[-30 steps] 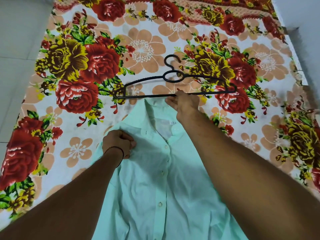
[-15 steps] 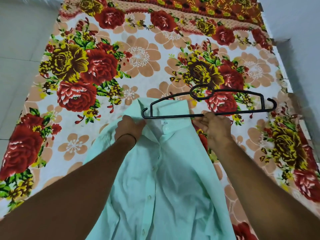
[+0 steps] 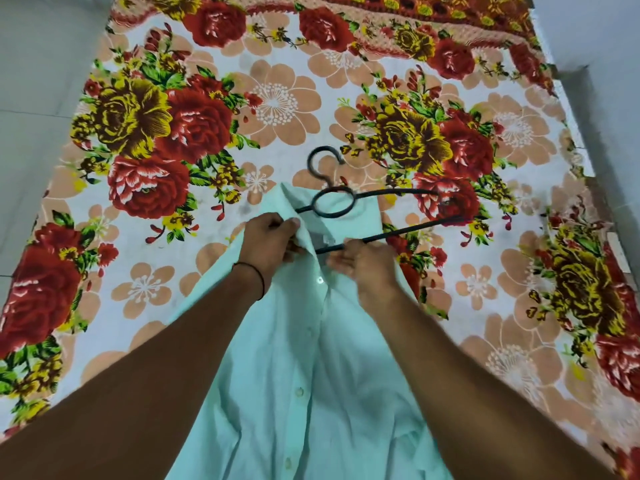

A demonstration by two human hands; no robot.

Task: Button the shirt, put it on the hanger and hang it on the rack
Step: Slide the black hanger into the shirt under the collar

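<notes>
The black wire hanger (image 3: pixel 408 232), a moment ago off beyond the right hand (image 3: pixel 370 271) that grips its bar, now slides one end into the mint-green cotton shirt (image 3: pixel 311 375), whose collar the left hand (image 3: pixel 273 242) pinches open, so hangering looks underway.

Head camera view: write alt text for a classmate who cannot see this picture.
A person's left hand grips the collar of a pale mint-green button-front shirt while the right hand holds a thin black hanger, one end tucked into the neck opening. The shirt lies front-up on a floral bedsheet with red and yellow roses.
</notes>
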